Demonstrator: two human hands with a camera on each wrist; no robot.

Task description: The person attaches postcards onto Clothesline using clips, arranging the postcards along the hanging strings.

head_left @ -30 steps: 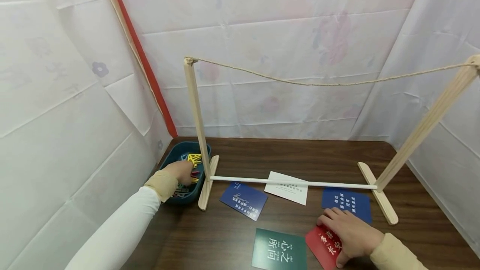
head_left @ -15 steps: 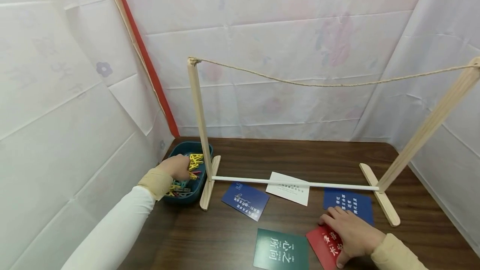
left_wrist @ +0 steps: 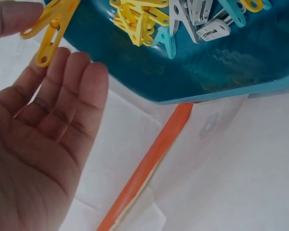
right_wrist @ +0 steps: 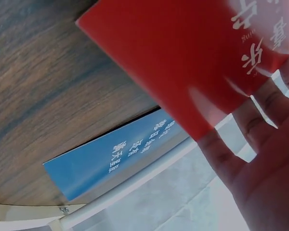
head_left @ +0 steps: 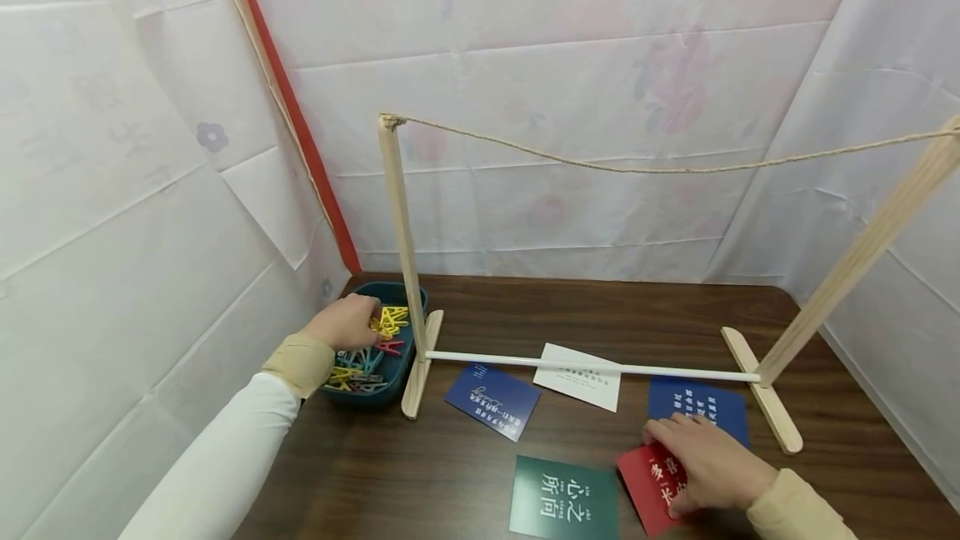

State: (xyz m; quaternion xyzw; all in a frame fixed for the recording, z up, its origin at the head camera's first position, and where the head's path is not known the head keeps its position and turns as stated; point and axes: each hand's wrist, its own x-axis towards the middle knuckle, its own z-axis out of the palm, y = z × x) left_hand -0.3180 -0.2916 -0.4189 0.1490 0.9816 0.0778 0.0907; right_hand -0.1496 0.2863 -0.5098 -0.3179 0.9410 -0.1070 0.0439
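Observation:
My left hand (head_left: 341, 323) is over the teal bin (left_wrist: 183, 82) at the table's left. In the left wrist view its thumb and fingertips pinch a yellow clothespin (left_wrist: 49, 43). More clothespins (head_left: 358, 365) in yellow, teal, red and grey lie in the bin. At the front right, my right hand (head_left: 716, 461) grips a red card (head_left: 645, 482) with white writing, fingers along the far edge and thumb on the near side. In the right wrist view the card appears tilted above a blue card (right_wrist: 96, 161).
A wooden stand (head_left: 401, 232) with a sagging twine line (head_left: 622, 169) and a white bottom rod (head_left: 495, 359) spans the table. Around it lie a green card (head_left: 562, 498), a white card (head_left: 577, 386) and a blue card (head_left: 491, 401). White sheeting surrounds the table.
My left hand has risen from among the clothespins towards the bin's far left side. My right hand has begun to lift the red card, its fingers curling closer.

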